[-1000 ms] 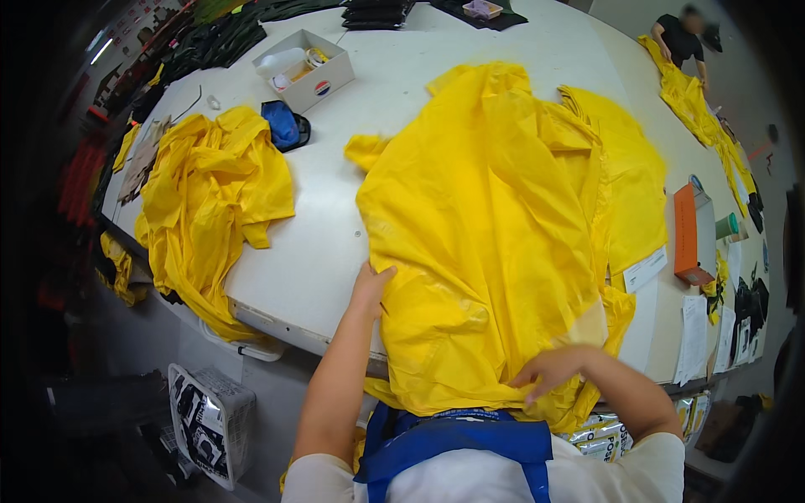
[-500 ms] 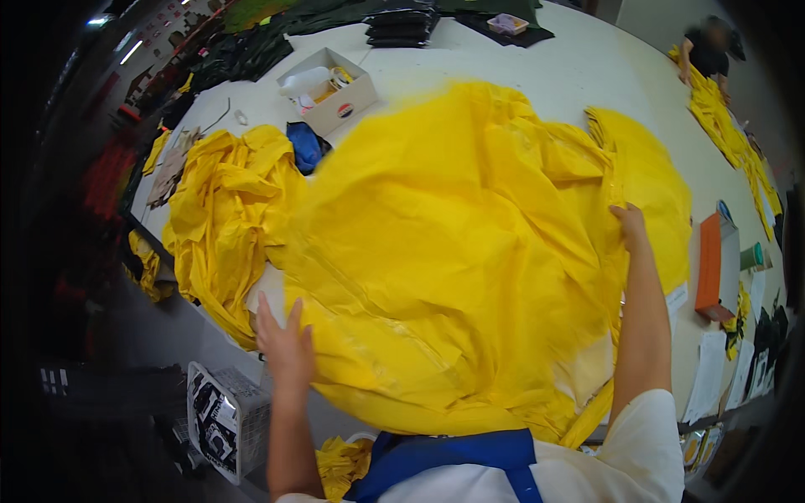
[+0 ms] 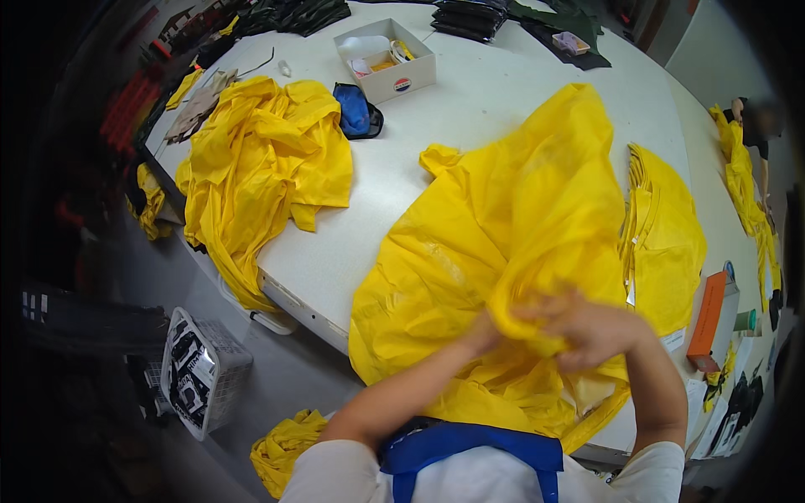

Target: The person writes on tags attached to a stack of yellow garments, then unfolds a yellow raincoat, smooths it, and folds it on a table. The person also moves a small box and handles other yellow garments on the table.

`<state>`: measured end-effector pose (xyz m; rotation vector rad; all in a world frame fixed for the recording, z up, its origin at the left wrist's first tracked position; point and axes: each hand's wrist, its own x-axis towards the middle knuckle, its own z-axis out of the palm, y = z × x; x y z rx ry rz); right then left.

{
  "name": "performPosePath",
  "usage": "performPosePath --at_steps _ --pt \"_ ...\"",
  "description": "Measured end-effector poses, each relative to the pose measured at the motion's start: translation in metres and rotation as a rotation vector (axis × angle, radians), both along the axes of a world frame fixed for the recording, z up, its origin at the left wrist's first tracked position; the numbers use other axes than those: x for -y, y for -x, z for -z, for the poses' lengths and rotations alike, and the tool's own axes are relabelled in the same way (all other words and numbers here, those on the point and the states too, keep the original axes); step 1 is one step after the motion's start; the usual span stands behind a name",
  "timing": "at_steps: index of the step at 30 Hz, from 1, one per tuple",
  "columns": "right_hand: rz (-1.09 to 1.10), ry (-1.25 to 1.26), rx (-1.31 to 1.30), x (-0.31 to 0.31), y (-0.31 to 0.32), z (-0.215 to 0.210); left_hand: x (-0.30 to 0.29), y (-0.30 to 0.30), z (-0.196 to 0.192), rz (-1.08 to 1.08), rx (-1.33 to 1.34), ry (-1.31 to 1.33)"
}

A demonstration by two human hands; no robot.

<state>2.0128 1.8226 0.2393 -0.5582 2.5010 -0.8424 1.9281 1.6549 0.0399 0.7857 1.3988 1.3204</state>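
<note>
Yellow, thin and slightly shiny, the raincoat-like garment [image 3: 444,268] lies rumpled across the near edge of the tabletop [image 3: 394,180], its lower part drooping over that edge against the person's blue apron [image 3: 495,444]. Its upper part rises in a blurred peak, and a sleeve-like end sticks out on its left side.

Both hands meet at a raised, looped fold of the cloth. The right hand [image 3: 587,329] lies over the fold with its fingers bent towards it; blur keeps me from telling whether they pinch the fabric. The left hand [image 3: 484,333] reaches in from the other side, its fingers hidden behind the yellow, so whether it is spread or closed cannot be told.

The step in hand looks like turning or rearranging the loose garment, not smoothing it: the cloth is bunched and nothing in it lies flat. As I judge it, the next move calls for a sure grip on the fold's edge with each hand, then drawing the layers apart without dragging the neat folded yellow stack [image 3: 667,251] just beside it, towards the tabletop's right edge. Another yellow heap [image 3: 264,168] spills over the left corner, well apart.
</note>
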Motion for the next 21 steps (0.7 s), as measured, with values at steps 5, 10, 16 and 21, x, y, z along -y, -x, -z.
performPosePath --at_steps 5,10,16,21 --pt "-0.093 0.032 0.220 0.083 -0.071 0.101 0.071 0.047 -0.033 -0.411 0.481 -0.107" --pt "0.285 0.246 0.398 0.107 -0.065 0.120 0.075 0.012 -0.048 -0.225 -0.493 -0.053" --pt "1.264 0.204 -0.328 0.085 -0.042 0.122 0.078 0.012 -0.055 -0.268 -0.590 -0.102" --pt "0.636 -0.376 -0.746 0.066 0.011 0.067 0.100 0.024 -0.083 -0.341 -0.474 -0.086"
